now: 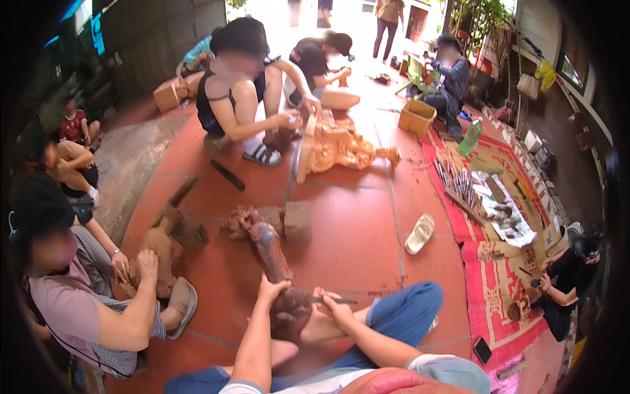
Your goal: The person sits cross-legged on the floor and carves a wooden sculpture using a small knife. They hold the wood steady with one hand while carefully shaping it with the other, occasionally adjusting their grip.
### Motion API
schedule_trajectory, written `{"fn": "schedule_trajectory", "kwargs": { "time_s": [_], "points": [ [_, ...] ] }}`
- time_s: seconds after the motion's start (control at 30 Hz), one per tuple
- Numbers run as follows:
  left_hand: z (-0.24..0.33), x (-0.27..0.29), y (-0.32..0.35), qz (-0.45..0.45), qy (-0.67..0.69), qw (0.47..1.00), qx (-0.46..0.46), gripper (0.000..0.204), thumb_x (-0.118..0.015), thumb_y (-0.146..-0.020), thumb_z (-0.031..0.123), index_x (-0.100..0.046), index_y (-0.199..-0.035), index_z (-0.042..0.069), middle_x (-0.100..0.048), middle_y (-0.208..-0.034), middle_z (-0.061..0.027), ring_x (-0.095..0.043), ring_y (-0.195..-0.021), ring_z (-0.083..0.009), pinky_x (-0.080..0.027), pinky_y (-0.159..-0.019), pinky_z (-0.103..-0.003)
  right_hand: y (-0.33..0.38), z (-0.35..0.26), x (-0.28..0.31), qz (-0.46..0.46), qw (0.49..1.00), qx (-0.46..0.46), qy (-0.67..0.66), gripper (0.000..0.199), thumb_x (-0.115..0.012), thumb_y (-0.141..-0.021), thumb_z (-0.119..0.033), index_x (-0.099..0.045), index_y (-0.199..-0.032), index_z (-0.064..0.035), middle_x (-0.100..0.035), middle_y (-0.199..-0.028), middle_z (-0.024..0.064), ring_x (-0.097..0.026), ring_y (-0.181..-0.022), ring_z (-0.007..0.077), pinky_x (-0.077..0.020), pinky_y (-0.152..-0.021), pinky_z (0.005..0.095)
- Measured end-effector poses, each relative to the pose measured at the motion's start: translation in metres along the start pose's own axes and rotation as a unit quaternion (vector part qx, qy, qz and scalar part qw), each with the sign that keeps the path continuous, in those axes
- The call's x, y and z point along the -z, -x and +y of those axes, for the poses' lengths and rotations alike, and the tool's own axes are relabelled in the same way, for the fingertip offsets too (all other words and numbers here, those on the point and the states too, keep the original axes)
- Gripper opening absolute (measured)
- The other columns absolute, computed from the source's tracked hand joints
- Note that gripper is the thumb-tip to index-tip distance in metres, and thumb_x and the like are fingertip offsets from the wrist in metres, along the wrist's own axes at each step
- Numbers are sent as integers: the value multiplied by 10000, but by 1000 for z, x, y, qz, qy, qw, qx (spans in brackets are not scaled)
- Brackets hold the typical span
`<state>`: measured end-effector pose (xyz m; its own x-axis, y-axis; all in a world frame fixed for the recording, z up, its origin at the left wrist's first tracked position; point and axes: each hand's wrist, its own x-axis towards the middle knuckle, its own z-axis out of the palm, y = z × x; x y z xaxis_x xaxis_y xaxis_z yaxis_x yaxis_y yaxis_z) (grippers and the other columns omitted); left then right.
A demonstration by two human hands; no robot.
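Observation:
A dark reddish-brown carved wooden figure (270, 248) lies lengthwise before me, its near end between my bare feet. My left hand (270, 290) is closed around its middle. Close to the near end, my right hand (333, 307) is closed on a slim dark tool (348, 301), whose tip points right. Whether the tool is a chisel or a file is too blurred to tell. The figure's far end leans by a rough wooden piece (237, 223) and a squared wood block (297, 220).
A co-worker squats ahead beside a large orange-brown carving (341, 146); another sits left, hands on a pale carving (156, 253). A dark bar (228, 175) and a sandal (420, 234) lie on the tiles. Right, a red mat (482, 262) bears several carving tools (459, 186) and a phone (482, 350).

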<state>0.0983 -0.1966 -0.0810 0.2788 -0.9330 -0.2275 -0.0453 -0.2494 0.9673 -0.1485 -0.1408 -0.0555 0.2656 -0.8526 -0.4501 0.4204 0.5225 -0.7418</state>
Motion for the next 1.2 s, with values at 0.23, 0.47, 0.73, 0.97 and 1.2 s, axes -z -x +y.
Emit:
{"fn": "schedule_trajectory", "kwargs": {
  "time_s": [0.23,0.47,0.73,0.97,1.2],
  "points": [
    [13,3,12,22,-68,995,69,968,-854,-556,305,-384,-1378,105,-610,-1219,-159,-591,-1114,-311,-450,-957,-385,18,-17,-14,-5,999,15,32,255,-540,-964,-118,-586,-1197,-25,-610,-1153,79,-623,-1005,166,-523,-850,277],
    [16,-2,11,45,-157,982,92,1060,-853,-553,360,-320,-1435,117,-585,-1270,-181,-563,-1168,-339,-426,-993,-399,21,-18,-10,-12,999,28,43,267,-554,-936,-101,-599,-1197,-65,-642,-1071,72,-625,-964,155,-515,-818,275],
    [13,7,12,6,-67,995,78,1004,-855,-561,316,-374,-1418,109,-601,-1257,-147,-575,-1150,-303,-424,-989,-374,32,-31,-20,-5,998,29,49,266,-555,-926,-80,-598,-1178,-6,-640,-1086,93,-631,-968,180,-521,-878,324],
    [20,-3,20,7,-25,998,65,946,-849,-572,278,-409,-1391,102,-615,-1224,-134,-585,-1124,-285,-430,-975,-370,31,-39,-20,19,999,27,35,270,-551,-913,-45,-596,-1174,5,-639,-1088,103,-638,-978,196,-521,-891,331],
    [-4,6,3,-5,-55,998,18,962,-844,-580,318,-385,-1397,103,-611,-1227,-152,-584,-1128,-314,-423,-981,-387,29,-43,-30,-28,997,68,-2,261,-525,-917,-30,-593,-1164,21,-636,-1102,106,-636,-996,208,-520,-908,345]
  ]
}}
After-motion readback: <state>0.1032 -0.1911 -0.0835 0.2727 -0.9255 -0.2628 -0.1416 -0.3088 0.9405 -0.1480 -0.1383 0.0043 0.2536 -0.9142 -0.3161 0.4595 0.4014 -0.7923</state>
